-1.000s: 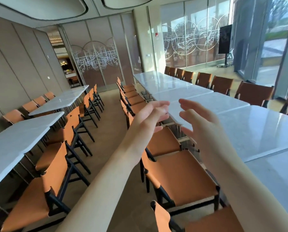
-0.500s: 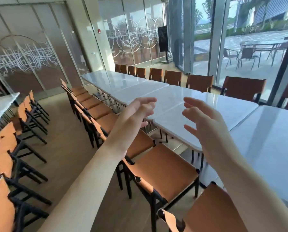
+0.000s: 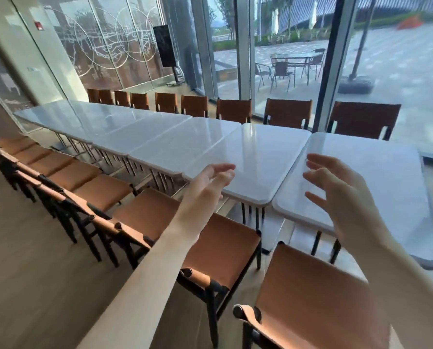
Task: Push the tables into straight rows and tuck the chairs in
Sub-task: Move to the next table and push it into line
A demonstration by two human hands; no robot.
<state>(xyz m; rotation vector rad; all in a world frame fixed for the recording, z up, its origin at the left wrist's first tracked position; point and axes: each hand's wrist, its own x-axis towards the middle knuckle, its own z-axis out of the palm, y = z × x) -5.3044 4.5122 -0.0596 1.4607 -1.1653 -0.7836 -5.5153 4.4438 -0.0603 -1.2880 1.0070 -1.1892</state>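
Left hand (image 3: 205, 187): raised, fingers loosely spread, holding nothing, over the near edge of a white table (image 3: 258, 157). Right hand (image 3: 341, 197): raised, fingers spread, empty, over the neighbouring table (image 3: 376, 172), which sits skewed to the first. Row of tables (image 3: 124, 124): runs away leftward. Brown chairs: near chair (image 3: 218, 243) and nearest chair (image 3: 311, 306) stand pulled out; far chairs (image 3: 235, 109) line the window side.

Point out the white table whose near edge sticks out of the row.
The nearest white table, under the right hand: its near edge juts toward the chairs, past its left-hand neighbour.
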